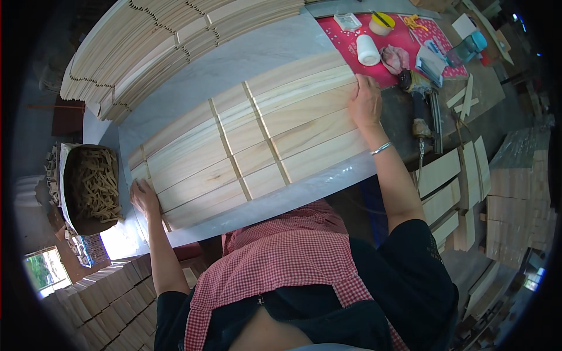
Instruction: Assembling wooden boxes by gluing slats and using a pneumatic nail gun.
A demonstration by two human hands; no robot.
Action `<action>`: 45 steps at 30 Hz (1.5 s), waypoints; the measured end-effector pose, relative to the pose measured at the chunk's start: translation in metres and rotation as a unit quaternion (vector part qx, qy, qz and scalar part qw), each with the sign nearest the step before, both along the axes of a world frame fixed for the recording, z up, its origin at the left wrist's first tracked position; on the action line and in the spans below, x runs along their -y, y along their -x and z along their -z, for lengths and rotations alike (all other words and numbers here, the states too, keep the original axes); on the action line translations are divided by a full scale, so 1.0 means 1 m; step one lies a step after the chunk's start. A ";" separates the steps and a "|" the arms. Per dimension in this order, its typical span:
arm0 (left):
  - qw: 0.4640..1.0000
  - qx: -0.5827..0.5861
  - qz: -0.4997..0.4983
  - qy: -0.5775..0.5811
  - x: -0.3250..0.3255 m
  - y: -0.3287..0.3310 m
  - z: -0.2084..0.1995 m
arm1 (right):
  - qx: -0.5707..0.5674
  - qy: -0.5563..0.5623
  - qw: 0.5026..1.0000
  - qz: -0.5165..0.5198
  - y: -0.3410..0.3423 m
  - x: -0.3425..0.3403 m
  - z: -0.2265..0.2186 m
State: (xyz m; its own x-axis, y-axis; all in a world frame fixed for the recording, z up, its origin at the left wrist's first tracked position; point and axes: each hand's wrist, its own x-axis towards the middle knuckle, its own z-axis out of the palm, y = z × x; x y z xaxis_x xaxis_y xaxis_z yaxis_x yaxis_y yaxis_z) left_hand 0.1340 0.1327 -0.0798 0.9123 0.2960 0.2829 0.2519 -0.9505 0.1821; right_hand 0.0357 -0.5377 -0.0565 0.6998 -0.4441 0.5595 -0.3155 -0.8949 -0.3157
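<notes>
Evidently held the pale slatted panel (193, 178) by its two short ends, gripping the left end with the left grip (144, 198) and the right end with the right grip (366, 104), probably to stop the slats (319, 128) from skewing. Lay flat on the grey counter (252, 57) between both grips, likely for even support. Showed two narrow crosswise strips (227, 140) about midway between the grips, presumably to tie the slats together. Had the hose-fed tool (417, 99), apparently a nail gun, just right of the right grip, perhaps for easy reach, and the open carton (71, 181) of small wooden pieces (100, 187) left of the left grip, perhaps out of the panel's way.
</notes>
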 end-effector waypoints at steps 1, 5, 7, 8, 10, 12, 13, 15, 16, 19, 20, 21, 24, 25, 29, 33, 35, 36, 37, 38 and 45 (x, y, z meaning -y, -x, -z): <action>1.000 -0.003 0.000 0.001 0.001 0.000 -0.001 | -0.012 0.012 1.000 -0.002 0.000 0.001 0.000; 1.000 -0.012 0.000 0.006 0.003 -0.002 -0.002 | -0.047 0.049 0.998 -0.008 0.001 0.005 -0.004; 1.000 -0.010 0.001 0.002 0.001 -0.003 -0.003 | -0.046 0.052 0.997 -0.012 0.000 0.004 -0.008; 1.000 -0.009 0.002 -0.001 -0.001 -0.003 -0.003 | -0.046 0.053 0.997 -0.015 -0.001 0.003 -0.010; 0.999 -0.042 -0.014 0.012 0.004 -0.002 -0.014 | -0.053 0.049 0.997 -0.016 -0.008 0.006 -0.010; 0.996 -0.075 -0.051 0.020 0.007 -0.012 -0.018 | -0.060 0.035 0.997 -0.035 -0.023 0.016 -0.006; 0.999 -0.025 -0.042 0.025 0.004 -0.023 -0.005 | -0.028 0.001 0.999 -0.032 -0.033 0.021 -0.007; 0.999 -0.033 -0.023 0.021 -0.002 -0.053 -0.002 | 0.001 -0.043 0.998 -0.043 -0.045 0.023 0.004; 0.996 -0.088 -0.014 0.019 0.003 -0.064 -0.005 | -0.010 -0.042 0.998 -0.046 -0.048 0.025 0.009; 0.997 -0.077 -0.014 0.007 0.028 -0.070 -0.008 | -0.038 -0.035 0.998 -0.045 -0.056 0.031 0.022; 0.997 -0.076 -0.021 0.003 0.029 -0.066 -0.009 | -0.038 -0.038 0.997 -0.052 -0.057 0.030 0.024; 0.998 -0.062 -0.018 0.002 0.031 -0.062 -0.011 | -0.035 -0.029 0.998 -0.053 -0.059 0.030 0.026; 1.000 -0.025 0.002 0.001 0.035 -0.053 -0.013 | -0.032 0.004 0.998 -0.046 -0.057 0.029 0.024; 1.000 -0.028 -0.001 0.001 0.036 -0.052 -0.013 | -0.034 0.003 0.998 -0.048 -0.057 0.028 0.022; 1.000 -0.009 -0.010 0.007 0.038 -0.055 -0.013 | -0.077 0.004 0.997 -0.031 -0.057 0.024 0.015; 1.000 -0.009 0.011 0.018 0.040 -0.055 -0.015 | -0.054 0.018 0.998 -0.041 -0.056 0.028 0.018; 1.000 -0.008 0.014 0.020 0.039 -0.055 -0.013 | -0.046 0.021 0.998 -0.047 -0.057 0.026 0.018; 1.000 0.001 0.016 0.023 0.038 -0.054 -0.011 | -0.045 0.020 0.998 -0.043 -0.057 0.024 0.016; 0.999 0.009 0.018 0.026 0.037 -0.054 -0.009 | -0.043 0.020 0.998 -0.038 -0.056 0.022 0.014; 0.999 0.018 0.020 0.028 0.035 -0.053 -0.008 | -0.041 0.019 0.998 -0.033 -0.055 0.020 0.012; 0.999 0.019 0.021 0.046 0.040 -0.051 -0.011 | -0.069 0.070 0.994 -0.037 -0.053 0.027 0.014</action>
